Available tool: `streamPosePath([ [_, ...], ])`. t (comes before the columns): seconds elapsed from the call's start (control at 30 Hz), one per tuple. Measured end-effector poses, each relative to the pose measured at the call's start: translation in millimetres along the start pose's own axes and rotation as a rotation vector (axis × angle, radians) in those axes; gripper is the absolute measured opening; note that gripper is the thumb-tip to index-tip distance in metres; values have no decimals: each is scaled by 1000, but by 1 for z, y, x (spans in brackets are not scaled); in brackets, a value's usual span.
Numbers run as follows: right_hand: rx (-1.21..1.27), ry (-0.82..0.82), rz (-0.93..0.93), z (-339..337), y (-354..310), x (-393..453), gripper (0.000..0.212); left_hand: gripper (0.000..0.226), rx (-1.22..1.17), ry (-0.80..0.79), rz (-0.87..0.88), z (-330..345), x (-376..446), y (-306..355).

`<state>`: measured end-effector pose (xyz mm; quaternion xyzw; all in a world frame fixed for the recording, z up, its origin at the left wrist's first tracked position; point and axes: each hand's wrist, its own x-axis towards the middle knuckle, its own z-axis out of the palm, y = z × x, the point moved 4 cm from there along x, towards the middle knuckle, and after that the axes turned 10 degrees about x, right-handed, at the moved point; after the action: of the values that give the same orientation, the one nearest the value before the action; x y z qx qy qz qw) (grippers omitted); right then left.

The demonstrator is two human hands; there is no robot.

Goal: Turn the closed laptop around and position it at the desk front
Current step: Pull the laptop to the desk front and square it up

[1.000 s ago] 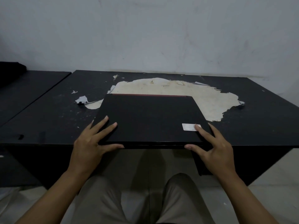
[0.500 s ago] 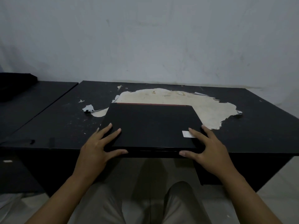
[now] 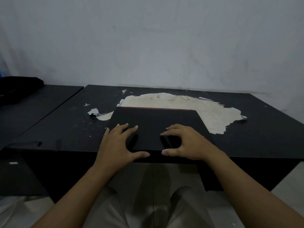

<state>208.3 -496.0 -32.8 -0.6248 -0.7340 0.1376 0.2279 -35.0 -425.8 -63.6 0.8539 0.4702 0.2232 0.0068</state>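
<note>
A closed black laptop (image 3: 156,119) with a thin red strip along its far edge lies flat at the front of the black desk (image 3: 263,132), its near edge level with the desk's front edge. My left hand (image 3: 118,142) rests on the lid's near left part, fingers spread on top and thumb along the front edge. My right hand (image 3: 185,142) sits close beside it near the middle, fingers arched on the lid and thumb on the front edge. A white sticker seen before on the lid is hidden under my right hand.
The desk top has a big pale patch (image 3: 189,102) of peeled surface behind the laptop, with torn flakes (image 3: 93,111) to its left. A second black desk (image 3: 32,102) adjoins on the left, with a dark object (image 3: 18,88) at its far end. A white wall rises behind. My knees are below the desk edge.
Both hands slid inward along the laptop's front edge, from its near corners toward the middle. The laptop itself has stayed in place; my head has tilted so the desk appears lower.
</note>
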Motion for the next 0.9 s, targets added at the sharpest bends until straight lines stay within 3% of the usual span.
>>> streamPosePath([
  [0.1, -28, 45, -85, 8, -3, 0, 58, 95, -13, 255, -6, 8, -17, 15],
  [0.2, -14, 87, -144, 9, -7, -1, 51, 91, 7, 348, -67, 14, -27, 30],
  [0.57, -14, 213, -242, -8, -19, 0, 49, 111, -38, 309, -165, 14, -24, 27],
  [0.9, 81, 130, -139, 6, -4, 0, 43, 107, -55, 263, -65, 15, -20, 21],
])
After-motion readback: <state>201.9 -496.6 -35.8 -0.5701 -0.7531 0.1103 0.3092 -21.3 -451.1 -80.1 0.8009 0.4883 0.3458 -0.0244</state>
